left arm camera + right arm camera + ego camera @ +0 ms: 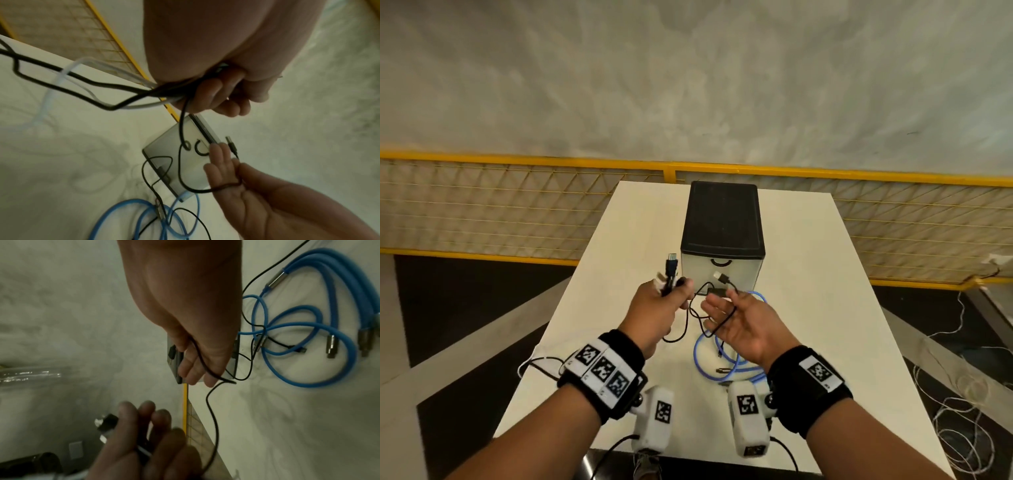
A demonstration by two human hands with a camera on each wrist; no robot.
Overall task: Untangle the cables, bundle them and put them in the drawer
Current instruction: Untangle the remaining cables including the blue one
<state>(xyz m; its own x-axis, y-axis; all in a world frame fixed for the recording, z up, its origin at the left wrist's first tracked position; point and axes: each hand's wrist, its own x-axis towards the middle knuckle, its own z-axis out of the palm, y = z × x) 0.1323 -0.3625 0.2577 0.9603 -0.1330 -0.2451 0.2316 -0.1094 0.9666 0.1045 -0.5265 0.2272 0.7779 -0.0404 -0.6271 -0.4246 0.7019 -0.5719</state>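
Observation:
My left hand (664, 305) grips a bunch of black and white cables (115, 106), with plugs (672, 264) sticking up from the fist. One thin black cable (684, 330) sags from that fist over to my right hand (739, 318). The right hand is palm up with fingers nearly straight. Its thumb pinches this cable, and the USB plug (720, 277) stands up past the fingers. A blue cable (700, 356) lies coiled on the table under my right hand, with metal plugs (331, 345) loose. The black-topped drawer unit (722, 219) stands just behind both hands, its drawer (743, 274) closed.
The white table (808, 274) is narrow, with floor on both sides. A yellow mesh fence (517, 205) runs behind the table's far edge. Thin white cords (955, 411) lie on the floor at the right. Another thin black cable (249, 366) crosses the blue coil.

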